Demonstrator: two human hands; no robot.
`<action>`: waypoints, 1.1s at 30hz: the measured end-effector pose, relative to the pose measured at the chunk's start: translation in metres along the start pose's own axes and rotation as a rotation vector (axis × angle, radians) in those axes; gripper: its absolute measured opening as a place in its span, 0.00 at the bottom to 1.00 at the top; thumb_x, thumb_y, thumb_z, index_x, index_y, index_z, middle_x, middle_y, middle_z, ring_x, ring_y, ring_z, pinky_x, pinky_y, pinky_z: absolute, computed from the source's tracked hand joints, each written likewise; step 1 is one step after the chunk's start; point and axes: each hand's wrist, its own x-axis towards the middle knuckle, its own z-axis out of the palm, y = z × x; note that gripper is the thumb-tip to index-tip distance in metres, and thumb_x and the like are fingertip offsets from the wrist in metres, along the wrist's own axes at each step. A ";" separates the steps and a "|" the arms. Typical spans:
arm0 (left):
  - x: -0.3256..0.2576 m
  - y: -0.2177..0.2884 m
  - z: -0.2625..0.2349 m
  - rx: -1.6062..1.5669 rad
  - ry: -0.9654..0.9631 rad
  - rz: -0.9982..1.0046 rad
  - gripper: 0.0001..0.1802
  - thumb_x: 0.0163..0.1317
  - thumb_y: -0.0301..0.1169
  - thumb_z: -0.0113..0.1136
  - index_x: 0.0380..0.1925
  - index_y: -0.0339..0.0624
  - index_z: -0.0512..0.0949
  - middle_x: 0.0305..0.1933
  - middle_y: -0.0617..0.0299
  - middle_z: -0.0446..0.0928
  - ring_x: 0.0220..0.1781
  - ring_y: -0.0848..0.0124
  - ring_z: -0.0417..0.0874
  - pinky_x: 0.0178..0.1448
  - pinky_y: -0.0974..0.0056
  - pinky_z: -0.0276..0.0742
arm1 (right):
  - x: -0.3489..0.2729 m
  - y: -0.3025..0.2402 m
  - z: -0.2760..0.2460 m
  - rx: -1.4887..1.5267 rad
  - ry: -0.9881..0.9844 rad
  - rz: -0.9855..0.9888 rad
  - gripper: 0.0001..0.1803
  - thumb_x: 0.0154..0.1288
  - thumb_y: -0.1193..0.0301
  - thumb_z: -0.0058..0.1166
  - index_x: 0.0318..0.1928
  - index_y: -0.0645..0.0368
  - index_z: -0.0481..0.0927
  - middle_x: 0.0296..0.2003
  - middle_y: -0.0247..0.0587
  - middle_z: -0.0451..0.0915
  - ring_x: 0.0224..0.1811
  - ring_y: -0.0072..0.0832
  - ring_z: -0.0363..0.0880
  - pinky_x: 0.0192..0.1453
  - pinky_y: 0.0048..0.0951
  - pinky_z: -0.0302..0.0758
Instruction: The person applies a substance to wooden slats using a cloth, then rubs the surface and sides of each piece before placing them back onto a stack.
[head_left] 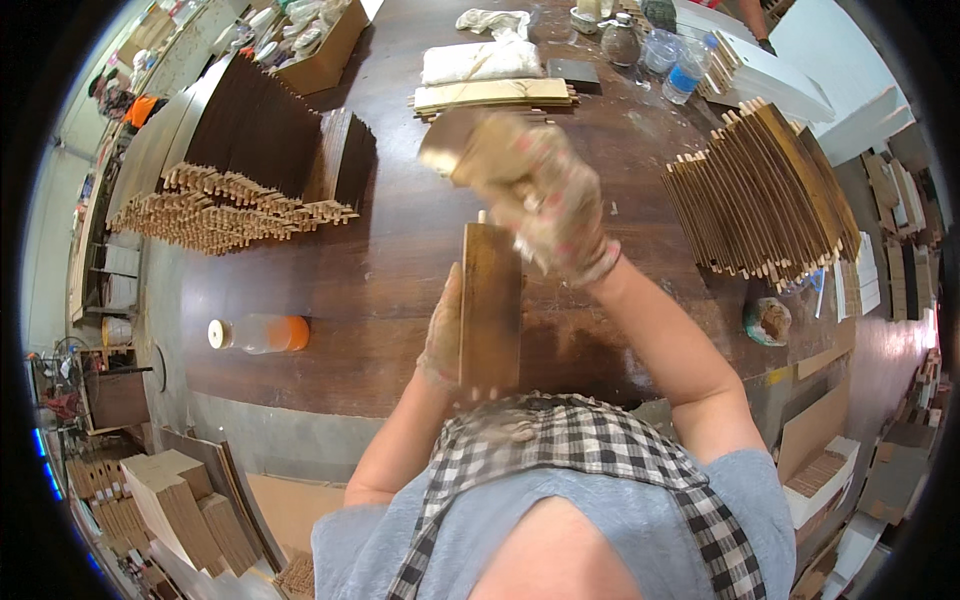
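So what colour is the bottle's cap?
The bottle has an orange cap, seen best in the head view.

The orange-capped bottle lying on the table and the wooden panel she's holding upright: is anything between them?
In the head view, only bare dark tabletop lies between the bottle and the panel, up to her left hand.
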 end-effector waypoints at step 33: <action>-0.001 0.087 -0.065 2.372 1.025 0.504 0.49 0.58 0.49 0.68 0.74 0.40 0.57 0.70 0.39 0.61 0.64 0.42 0.67 0.67 0.47 0.66 | -0.128 -0.033 -0.058 0.632 -0.104 0.993 0.33 0.64 0.80 0.61 0.69 0.61 0.67 0.47 0.38 0.80 0.30 0.14 0.78 0.30 0.18 0.77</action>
